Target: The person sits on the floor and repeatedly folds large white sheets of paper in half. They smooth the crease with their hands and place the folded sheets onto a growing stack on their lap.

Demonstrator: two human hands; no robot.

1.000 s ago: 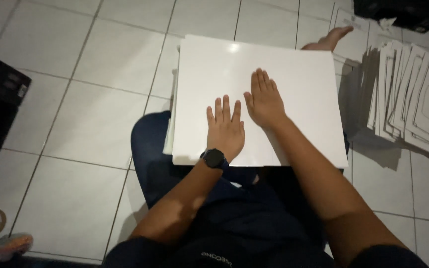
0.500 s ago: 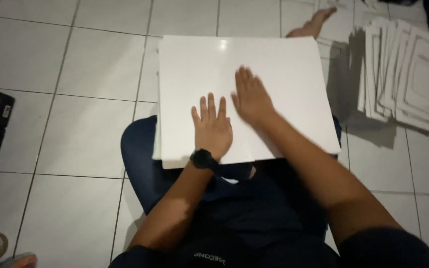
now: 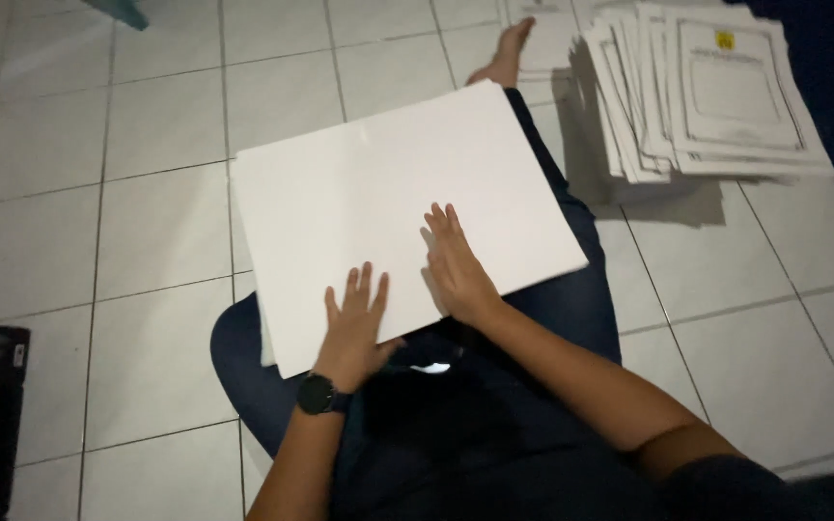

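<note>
plain white sheet [image 3: 378,203], black wristwatch [image 3: 317,394], white tiles [image 3: 98,241]

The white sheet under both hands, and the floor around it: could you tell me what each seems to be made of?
White sheet: probably stiff paper or thin card, matte with a faint sheen; it lies flat across the lap under the left hand and right hand, unsagging past the knees. Floor: seemingly glazed ceramic tile, pale squares with dark grout lines.

A large sheet of paper [image 3: 388,203] lies across the seated person's lap, over the tiled floor [image 3: 98,241]. Left hand [image 3: 354,328] and right hand [image 3: 458,270] rest flat side by side on its near edge. A fanned stack of printed sheets [image 3: 697,96] lies on the floor to the right, beyond the sheet; a foot [image 3: 506,58] lies behind the sheet's far corner.
</note>
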